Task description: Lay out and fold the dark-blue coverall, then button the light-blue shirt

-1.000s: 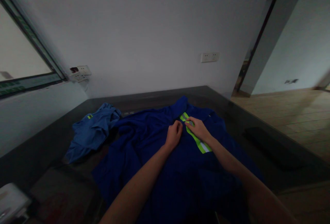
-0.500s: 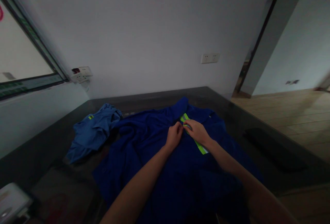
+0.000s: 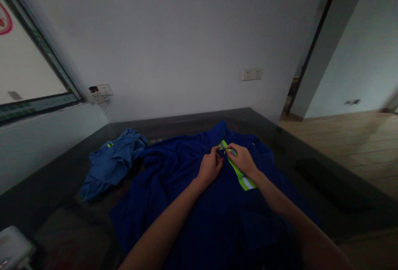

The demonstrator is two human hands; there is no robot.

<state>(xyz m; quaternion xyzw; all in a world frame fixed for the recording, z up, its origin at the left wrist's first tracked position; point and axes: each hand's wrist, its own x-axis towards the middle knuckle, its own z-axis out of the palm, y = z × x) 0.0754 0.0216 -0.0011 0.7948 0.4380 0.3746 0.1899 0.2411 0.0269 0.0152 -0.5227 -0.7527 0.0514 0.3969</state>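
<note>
A dark blue work jacket (image 3: 174,187) lies spread and wrinkled on a dark table, its collar towards the wall. Across its chest runs a yellow-green and silver reflective strip (image 3: 243,177). My left hand (image 3: 209,169) pinches the jacket's cloth at the upper front edge, fingers curled. Close beside it, my right hand (image 3: 241,159) is closed on the jacket at the reflective strip, thumb and forefinger together. A small bit of blue cloth with a yellow-green edge shows between the fingertips. Whether a button lies there is too small to tell.
A crumpled lighter blue garment (image 3: 112,158) rests left of the jacket on the dark table (image 3: 273,137). To the right lies a black flat object (image 3: 329,183). A white device (image 3: 14,247) is partly visible at lower left. Behind stands a wall with sockets (image 3: 251,74).
My fingertips have parted slightly, showing cloth between them. My right hand has shifted a little to the right, and more of the reflective strip's lower end shows. The camera view has tilted slightly.
</note>
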